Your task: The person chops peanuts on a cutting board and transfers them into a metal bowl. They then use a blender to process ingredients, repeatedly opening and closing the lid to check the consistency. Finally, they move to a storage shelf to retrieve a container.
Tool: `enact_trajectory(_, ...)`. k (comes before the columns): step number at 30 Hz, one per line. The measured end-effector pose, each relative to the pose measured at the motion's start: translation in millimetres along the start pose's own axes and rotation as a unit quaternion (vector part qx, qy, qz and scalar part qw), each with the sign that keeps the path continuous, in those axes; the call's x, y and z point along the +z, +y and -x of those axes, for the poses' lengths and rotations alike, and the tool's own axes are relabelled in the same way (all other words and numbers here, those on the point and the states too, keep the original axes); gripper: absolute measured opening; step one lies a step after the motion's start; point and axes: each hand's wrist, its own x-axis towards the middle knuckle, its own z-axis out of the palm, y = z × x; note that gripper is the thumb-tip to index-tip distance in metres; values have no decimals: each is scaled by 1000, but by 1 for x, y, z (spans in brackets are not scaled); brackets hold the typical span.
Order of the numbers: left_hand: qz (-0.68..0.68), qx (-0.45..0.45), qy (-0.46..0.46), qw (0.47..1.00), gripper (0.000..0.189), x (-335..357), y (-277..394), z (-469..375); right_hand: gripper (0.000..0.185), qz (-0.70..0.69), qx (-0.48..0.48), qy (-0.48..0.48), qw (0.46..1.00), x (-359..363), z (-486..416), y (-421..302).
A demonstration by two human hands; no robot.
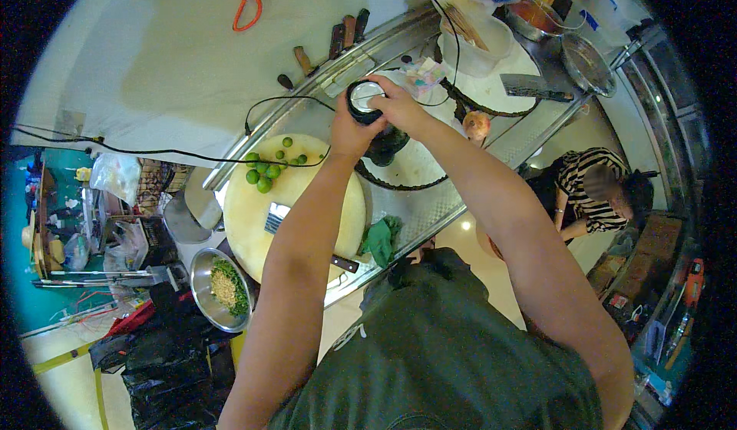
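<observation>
Both of my hands are wrapped around a black round appliance with a silver disc on top. My left hand grips its near left side. From the right, my right hand holds it, with fingers over the silver top. A dark rounded object shows just below the appliance; whether they are joined cannot be told. Beneath them lies a pale round cutting board with a dark rim. A second, thick round board to the left carries several green limes and a cleaver, partly hidden by my left forearm.
A steel bowl of chopped greens stands left. Green cloth lies near the counter edge. Another cleaver, a reddish round item and a white tub with sticks are right. Black cable crosses left. A person is at right.
</observation>
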Motion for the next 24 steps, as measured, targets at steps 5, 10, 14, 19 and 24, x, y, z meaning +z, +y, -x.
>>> enact_trajectory(5,-55,-19,-4,998,98,-1,2,0,61,-22,3,15,1000,4,-3,4)
enact_trajectory(10,-46,-10,-6,999,89,-1,9,2,56,-49,16,-5,999,3,2,2)
enact_trajectory(14,-59,-7,-21,998,86,-1,10,1,54,-29,-10,29,999,3,1,1)
enact_trajectory(19,-24,14,-20,999,86,-1,-4,-2,59,-38,-7,16,999,3,-1,3)
enact_trajectory(24,-11,-2,-6,1000,90,-1,-11,-1,58,-33,14,13,999,-1,0,-2)
